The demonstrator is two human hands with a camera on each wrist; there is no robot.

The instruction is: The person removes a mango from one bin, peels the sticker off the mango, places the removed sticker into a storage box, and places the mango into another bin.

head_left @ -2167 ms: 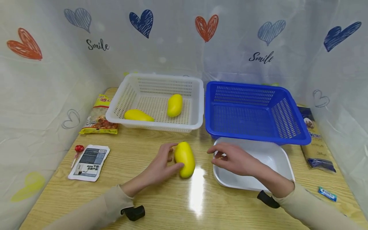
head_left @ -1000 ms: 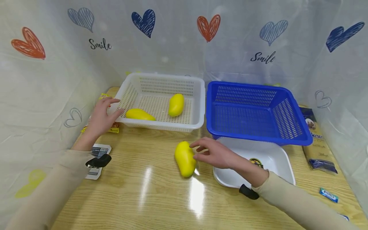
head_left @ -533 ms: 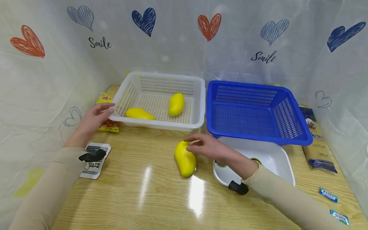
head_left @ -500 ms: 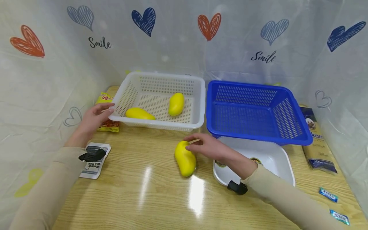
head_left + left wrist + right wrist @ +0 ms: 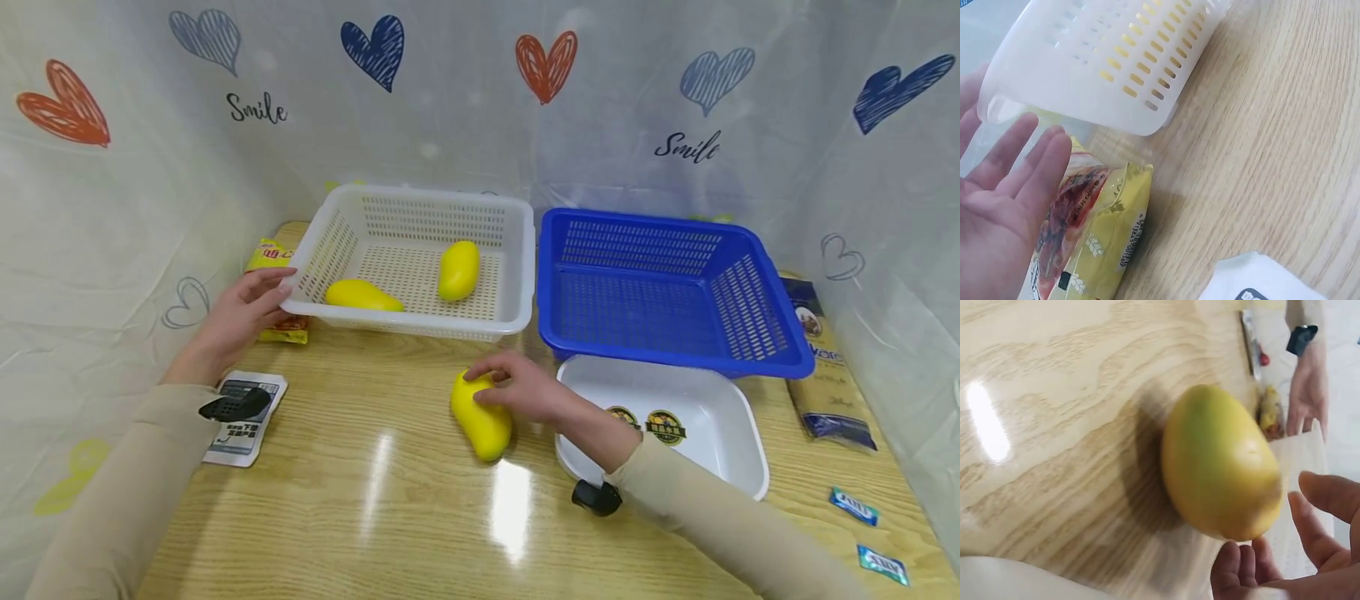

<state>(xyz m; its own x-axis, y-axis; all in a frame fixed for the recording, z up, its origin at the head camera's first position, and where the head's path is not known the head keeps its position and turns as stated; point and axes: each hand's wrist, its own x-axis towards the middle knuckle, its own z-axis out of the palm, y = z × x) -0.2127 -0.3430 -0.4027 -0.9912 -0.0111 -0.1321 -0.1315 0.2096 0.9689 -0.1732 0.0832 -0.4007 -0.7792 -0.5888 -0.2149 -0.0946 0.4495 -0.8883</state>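
A yellow mango (image 5: 483,429) lies on the table, greenish on one side in the right wrist view. Over its upper end is my right hand (image 5: 517,387), fingers loosely bent; in the right wrist view some fingertips are at the mango's edge, while others stand apart from it. My left hand (image 5: 238,312) has its fingertips at the front left corner of a white slotted basket (image 5: 420,323). The left wrist view shows several of its fingers extended beneath the rim. Inside that basket lie two mangoes, one at the front (image 5: 363,295) and one on the right (image 5: 459,271).
A blue basket (image 5: 626,304) stands to the right, behind a white tray (image 5: 712,417) with round stickers. At the left are a yellow snack bag (image 5: 281,332) and a white packet (image 5: 251,425). A brown package (image 5: 828,383) and small blue wrappers (image 5: 855,506) lie at the right.
My left hand has gone from beside the table mango to the white basket's left corner. My right hand has moved left from above the tray onto the mango, uncovering the tray's stickers.
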